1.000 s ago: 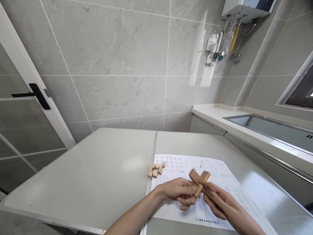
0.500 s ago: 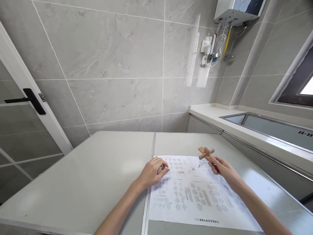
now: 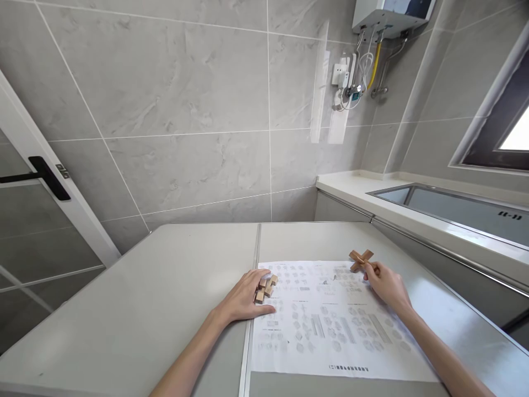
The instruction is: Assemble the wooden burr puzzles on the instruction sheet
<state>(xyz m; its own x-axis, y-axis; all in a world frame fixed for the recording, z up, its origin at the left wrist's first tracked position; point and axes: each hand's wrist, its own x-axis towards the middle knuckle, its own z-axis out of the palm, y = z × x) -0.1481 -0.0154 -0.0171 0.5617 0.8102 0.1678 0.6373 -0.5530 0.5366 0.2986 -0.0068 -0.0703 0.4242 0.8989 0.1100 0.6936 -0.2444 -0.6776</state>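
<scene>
My left hand (image 3: 243, 295) rests at the left edge of a printed sheet (image 3: 314, 353), its thumb and fingers spread apart. Several small notched wooden blocks (image 3: 266, 289) sit in the gap between them, against the palm side; whether any finger touches them I cannot tell. Over the sheet's far right corner, my right hand (image 3: 386, 285) is closed, pinching one end of a wooden cross-shaped puzzle piece (image 3: 361, 259) between thumb and fingers. Some wooden bars appear crossed over each other in it. The sheet carries rows of faint grey diagrams.
The pale folding table (image 3: 173, 275) has a metal seam (image 3: 248, 353) running beside the sheet. To the right stands a counter (image 3: 343, 183) with a sink (image 3: 458, 212). A glass door with a black handle (image 3: 49, 176) is on the left, and a water heater (image 3: 390, 19) hangs above.
My left hand has opened from a curled shape, and wooden blocks now show beside it on the sheet. My right hand has moved slightly right, with the wooden cross turned.
</scene>
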